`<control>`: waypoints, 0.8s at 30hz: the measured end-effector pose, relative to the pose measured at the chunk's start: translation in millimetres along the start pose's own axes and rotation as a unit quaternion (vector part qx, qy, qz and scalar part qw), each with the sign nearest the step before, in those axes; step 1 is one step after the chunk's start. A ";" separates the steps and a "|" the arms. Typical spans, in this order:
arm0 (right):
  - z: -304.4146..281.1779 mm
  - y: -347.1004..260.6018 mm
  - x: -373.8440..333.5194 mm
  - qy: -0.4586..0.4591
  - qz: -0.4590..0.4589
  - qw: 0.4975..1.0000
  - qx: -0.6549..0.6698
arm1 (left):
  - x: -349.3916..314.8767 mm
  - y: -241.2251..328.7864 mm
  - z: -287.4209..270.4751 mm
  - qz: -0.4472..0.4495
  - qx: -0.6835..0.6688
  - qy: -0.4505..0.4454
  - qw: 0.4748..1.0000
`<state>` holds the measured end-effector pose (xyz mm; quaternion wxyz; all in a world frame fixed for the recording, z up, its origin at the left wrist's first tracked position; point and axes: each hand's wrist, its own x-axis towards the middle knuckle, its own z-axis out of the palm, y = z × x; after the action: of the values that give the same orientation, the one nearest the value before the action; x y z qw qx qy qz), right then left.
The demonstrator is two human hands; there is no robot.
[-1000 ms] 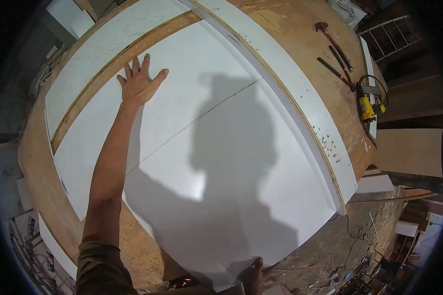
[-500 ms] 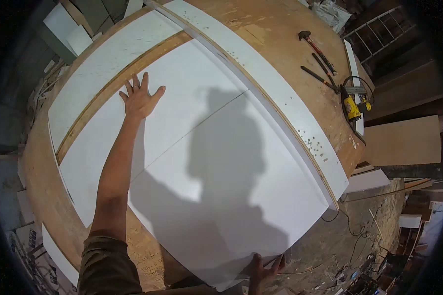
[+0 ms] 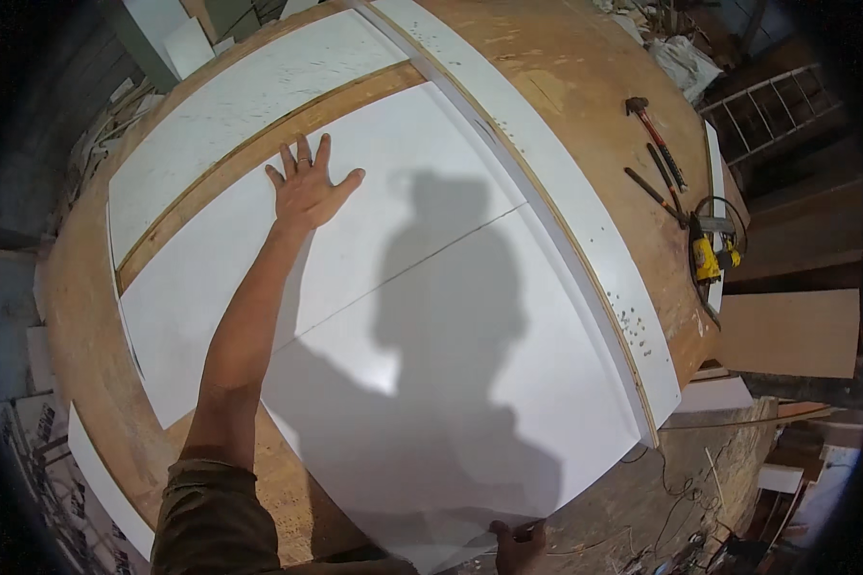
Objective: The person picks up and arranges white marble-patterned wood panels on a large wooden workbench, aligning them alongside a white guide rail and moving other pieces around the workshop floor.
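A large white sheet (image 3: 451,383) lies on the brown work table, a thin dark line crossing it and my shadow falling over it. My left hand (image 3: 307,192) rests flat on its far left part, fingers spread, tips close to a bare wooden strip (image 3: 230,163). At the sheet's near edge, low in the picture, my right hand (image 3: 518,548) grips the border, thumb on the upper side; its other fingers are dark and partly hidden. Along the sheet's right side stands a long white rail (image 3: 566,259) with a wooden edge.
Small fasteners (image 3: 633,326) lie scattered on a white strip (image 3: 585,244) beyond the rail. Farther right on the table (image 3: 518,57) are a hammer (image 3: 657,144), long-handled pincers (image 3: 657,192) and a yellow-black power tool (image 3: 708,254) with a cable. A metal ladder (image 3: 772,115) leans behind.
The view has shifted, so the table and tools sit farther right in the picture. My left hand stays flat on the sheet, and my right hand remains at the near edge.
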<state>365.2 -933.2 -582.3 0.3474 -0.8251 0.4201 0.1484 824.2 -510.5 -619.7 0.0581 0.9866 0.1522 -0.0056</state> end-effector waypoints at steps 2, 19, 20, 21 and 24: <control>-0.7 1.5 1.2 -0.013 0.007 1.000 0.020 | 1.5 -2.9 0.8 0.009 0.002 0.008 1.000; 12.5 -21.9 0.3 -0.001 0.027 1.000 0.009 | 21.9 -10.1 2.2 0.001 0.014 0.002 1.000; 13.6 -24.1 0.6 0.000 0.027 1.000 0.009 | 23.8 -9.9 3.1 0.001 0.020 0.000 1.000; 14.5 -26.9 -0.2 -0.004 0.016 0.998 0.064 | 25.0 -11.6 2.4 0.000 0.021 -0.001 1.000; 15.5 -22.8 3.6 -0.014 0.033 0.997 0.075 | 28.1 -14.9 0.7 -0.002 0.018 0.004 1.000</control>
<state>386.3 -915.3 -585.1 0.4094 -0.7802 0.4520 0.1392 846.4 -488.1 -622.9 0.0392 0.9872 0.1545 -0.0042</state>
